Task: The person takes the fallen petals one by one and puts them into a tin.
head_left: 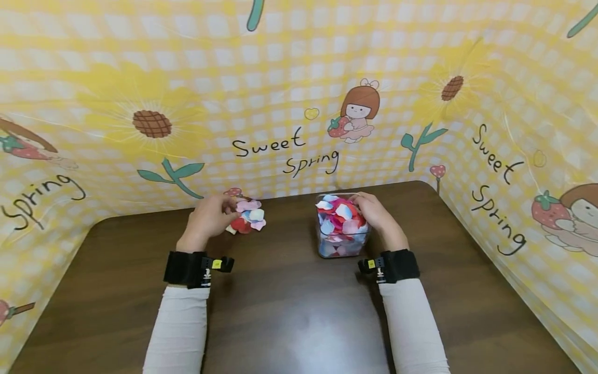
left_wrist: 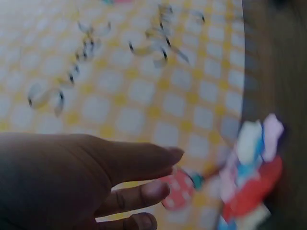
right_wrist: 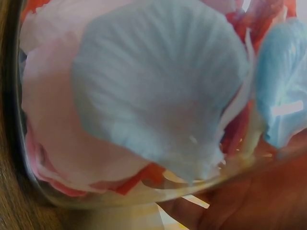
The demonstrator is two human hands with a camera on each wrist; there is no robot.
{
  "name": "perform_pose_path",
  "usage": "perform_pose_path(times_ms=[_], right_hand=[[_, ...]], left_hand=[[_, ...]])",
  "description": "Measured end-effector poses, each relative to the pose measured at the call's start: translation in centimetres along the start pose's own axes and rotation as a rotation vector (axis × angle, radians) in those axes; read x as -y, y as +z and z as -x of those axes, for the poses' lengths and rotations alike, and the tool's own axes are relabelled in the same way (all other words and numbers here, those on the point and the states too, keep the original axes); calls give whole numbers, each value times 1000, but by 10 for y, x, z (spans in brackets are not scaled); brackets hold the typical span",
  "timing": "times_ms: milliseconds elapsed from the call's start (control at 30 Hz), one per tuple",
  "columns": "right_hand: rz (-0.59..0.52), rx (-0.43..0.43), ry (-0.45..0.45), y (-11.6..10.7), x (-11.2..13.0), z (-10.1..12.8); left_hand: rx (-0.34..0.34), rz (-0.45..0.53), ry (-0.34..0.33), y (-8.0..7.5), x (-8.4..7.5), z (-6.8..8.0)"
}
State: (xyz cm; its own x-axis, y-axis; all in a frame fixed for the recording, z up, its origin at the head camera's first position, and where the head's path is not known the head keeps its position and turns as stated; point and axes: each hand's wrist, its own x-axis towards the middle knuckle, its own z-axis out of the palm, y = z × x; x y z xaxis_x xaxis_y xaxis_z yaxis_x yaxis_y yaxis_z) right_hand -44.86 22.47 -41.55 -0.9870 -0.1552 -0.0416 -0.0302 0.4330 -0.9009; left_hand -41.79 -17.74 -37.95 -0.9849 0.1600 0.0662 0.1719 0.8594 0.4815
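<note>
Yellow checked cloth (head_left: pixel 289 67) printed with "Sweet Spring" walls in the dark wooden table (head_left: pixel 289 311) on three sides. At the left, my left hand (head_left: pixel 207 218) rests on the table beside a small pile of petals (head_left: pixel 249 217), red, pink, blue and white; the fingers lie nearly straight and relaxed, reaching toward the pile and gripping nothing. To the right, near the table's far edge, stands a clear jar (head_left: pixel 342 226) heaped with more petals. My right hand (head_left: pixel 374 213) curls round the jar's right side, holding it.
</note>
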Motion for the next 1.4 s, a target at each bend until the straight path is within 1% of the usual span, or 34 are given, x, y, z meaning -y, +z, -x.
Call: perform_pose_path(times_ms=[67, 167, 267, 367, 433, 533, 600, 667, 733, 833, 967, 1067, 1100, 1167, 1233, 1300, 1400], right_hand=[[-1, -4, 18, -5, -4, 5], [10, -21, 33, -11, -7, 11], [6, -30, 34, -15, -6, 13], [-4, -30, 32, -16, -2, 13], [-13, -27, 33, -15, -1, 13], [-10, -23, 36, -13, 0, 11], [-8, -18, 40, -11, -1, 9], [-3, -12, 43, -9, -1, 8], [-3, -8, 44, -7, -1, 7], [5, -6, 39, -5, 0, 6], [12, -8, 25, -3, 2, 6], [14, -9, 13, 1, 4, 5], [17, -8, 8, 3, 6, 4], [17, -4, 0, 8, 8, 3], [15, 5, -10, 15, 11, 1], [27, 14, -27, 22, 14, 0], [35, 32, -51, 32, 16, -2]], left_hand=[[20, 13, -54, 9, 8, -4], [49, 22, -132, 21, 14, -9], [68, 23, -209, 28, 17, -14], [86, 41, -256, 33, 21, -17], [91, 79, -251, 36, 23, -19], [94, 142, -216, 38, 28, -21], [99, 181, -187, 37, 30, -21], [102, 202, -167, 32, 32, -19], [91, 209, -139, 24, 30, -15], [51, 202, -80, 7, 18, -7], [-31, 193, 19, -15, -9, 5], [-87, 214, 91, -25, -33, 15], [-107, 225, 126, -26, -41, 18], [-143, 242, 203, -25, -61, 25], [-180, 234, 297, -19, -81, 31], [-241, 183, 403, -8, -99, 36], [-373, 67, 539, 17, -118, 36]])
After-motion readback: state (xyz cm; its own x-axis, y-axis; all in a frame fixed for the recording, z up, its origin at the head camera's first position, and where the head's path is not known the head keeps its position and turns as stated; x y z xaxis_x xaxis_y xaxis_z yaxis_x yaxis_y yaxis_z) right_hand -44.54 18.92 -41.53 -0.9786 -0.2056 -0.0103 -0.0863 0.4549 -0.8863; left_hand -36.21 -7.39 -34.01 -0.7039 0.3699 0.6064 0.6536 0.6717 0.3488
